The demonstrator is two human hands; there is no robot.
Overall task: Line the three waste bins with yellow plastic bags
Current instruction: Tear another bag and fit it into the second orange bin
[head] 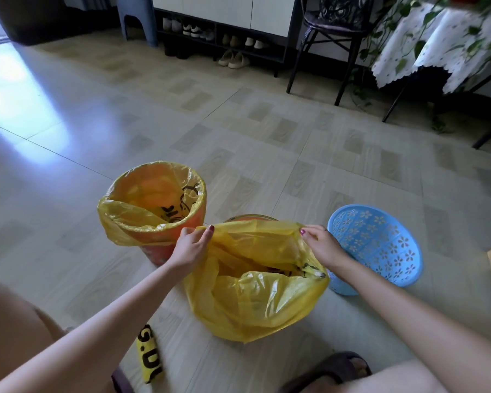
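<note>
Head view, task items

Bin one: round orange plastic waste bin (176, 252), upright on the floor at left; a translucent yellow plastic bag with black print (142, 214) lines it, mouth folded over the rim. Judged done.

Bin two: second round bin (251, 217), centre, only a sliver of its far rim showing; a second translucent yellow plastic bag (255, 293) drapes over and around it, its near edge hanging low, its far edge lifted above the rim.

Left hand (192, 246): pinches the far-left edge of the second bag's mouth between thumb and curled fingers.

Right hand (321, 246): pinches the far-right edge of the same mouth, fingers curled round the film.

Bin three: pale blue perforated plastic basket with flower cut-outs (380, 248), tipped on its side just right of bin two, no bag in it.

Spare bag: folded yellow plastic bag with black lettering (149, 353), flat on the floor near the left forearm.

Progress: one bin lined, one in hand, one untouched. Left, by my reading: pull the second mouth over the far rim, then stand the basket upright and line it.

Head view, surroundings

Floor: pale wood-pattern tile floor (267, 137).

Footwear: dark slipper (332, 370) at bottom edge.
</note>
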